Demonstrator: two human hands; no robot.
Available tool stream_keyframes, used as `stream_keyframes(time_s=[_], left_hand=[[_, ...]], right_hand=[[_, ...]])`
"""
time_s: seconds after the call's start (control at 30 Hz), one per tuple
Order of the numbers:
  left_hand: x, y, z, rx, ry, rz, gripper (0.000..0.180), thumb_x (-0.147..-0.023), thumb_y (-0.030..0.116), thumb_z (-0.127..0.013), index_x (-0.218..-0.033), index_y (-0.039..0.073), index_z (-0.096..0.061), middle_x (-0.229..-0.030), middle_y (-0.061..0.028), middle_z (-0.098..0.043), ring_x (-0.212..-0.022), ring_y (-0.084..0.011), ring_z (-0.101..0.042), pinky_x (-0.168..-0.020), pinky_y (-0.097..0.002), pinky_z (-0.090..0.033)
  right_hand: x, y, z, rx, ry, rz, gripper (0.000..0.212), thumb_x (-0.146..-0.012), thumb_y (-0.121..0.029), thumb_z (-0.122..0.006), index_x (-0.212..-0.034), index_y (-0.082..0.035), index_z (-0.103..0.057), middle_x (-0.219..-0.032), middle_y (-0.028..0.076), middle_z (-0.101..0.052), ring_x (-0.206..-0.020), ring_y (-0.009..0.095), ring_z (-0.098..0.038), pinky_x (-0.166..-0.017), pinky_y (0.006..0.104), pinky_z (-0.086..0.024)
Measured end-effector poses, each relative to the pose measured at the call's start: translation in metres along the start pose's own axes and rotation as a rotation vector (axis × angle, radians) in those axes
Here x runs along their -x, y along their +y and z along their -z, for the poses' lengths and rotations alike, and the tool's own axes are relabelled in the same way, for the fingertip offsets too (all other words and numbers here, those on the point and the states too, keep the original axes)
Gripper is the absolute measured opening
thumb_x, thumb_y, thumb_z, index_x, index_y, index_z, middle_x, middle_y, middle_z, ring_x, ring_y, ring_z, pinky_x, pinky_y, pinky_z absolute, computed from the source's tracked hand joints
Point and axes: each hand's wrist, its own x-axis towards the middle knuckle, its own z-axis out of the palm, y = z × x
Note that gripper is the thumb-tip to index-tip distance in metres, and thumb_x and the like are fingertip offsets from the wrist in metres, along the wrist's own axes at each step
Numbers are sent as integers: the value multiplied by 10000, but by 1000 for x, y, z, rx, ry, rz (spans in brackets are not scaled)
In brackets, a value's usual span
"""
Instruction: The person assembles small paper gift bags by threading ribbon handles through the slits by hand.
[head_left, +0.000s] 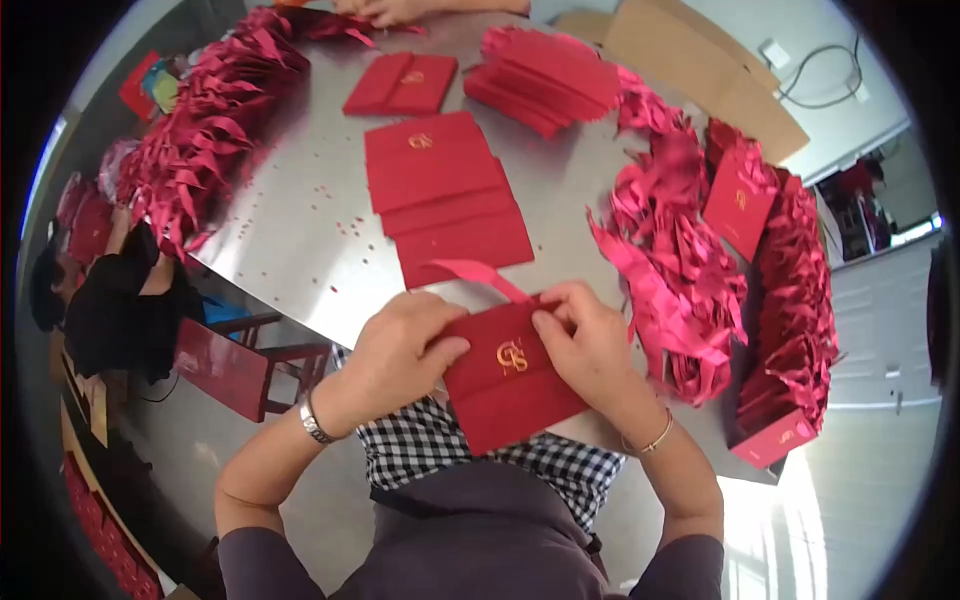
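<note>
A flat red pouch (492,400) with a gold emblem is held over my lap at the table's near edge. My left hand (400,345) grips its upper left corner between thumb and fingers. At the upper right, my right hand (592,350) pinches the same pouch. From its top edge a pink ribbon (475,275) sticks out toward the left; its base lies near my right fingertips. Just beyond my hands lie several overlapping red pouches (440,165). To the right of my right hand is a heap of loose pink ribbons (680,290).
Farther back sit a pouch stack (405,85) and a fanned pile of red pouches (545,75). Ribboned pouches line the left edge (210,140) and a long box (775,440) at right. Another person's hands (390,10) are at the far edge. A wooden stool (230,370) stands left.
</note>
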Motion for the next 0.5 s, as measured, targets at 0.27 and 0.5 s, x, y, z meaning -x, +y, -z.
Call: stream_keyframes(time_s=[0.27, 0.5], left_hand=[[-12, 14, -14, 272, 103, 81, 248, -780, 10, -733, -1013, -15, -652, -995, -74, -614, -850, -162, -616, -727, -274, -505], [-17, 12, -17, 442, -100, 370, 114, -814, 19, -710, -890, -20, -635, -835, -37, -637, -745, -90, -588, -645, -247, -486]], right_hand=[[-2, 0, 9, -38, 138, -12, 165, -837, -91, -686, -965, -57, -588, -651, 82, -635, -560, 242, -642, -509, 354, -488], [4, 1, 8, -27, 206, 91, 220, -816, -76, -704, -1006, -58, -596, -683, 85, -654, -574, 253, -652, -503, 348, -493]])
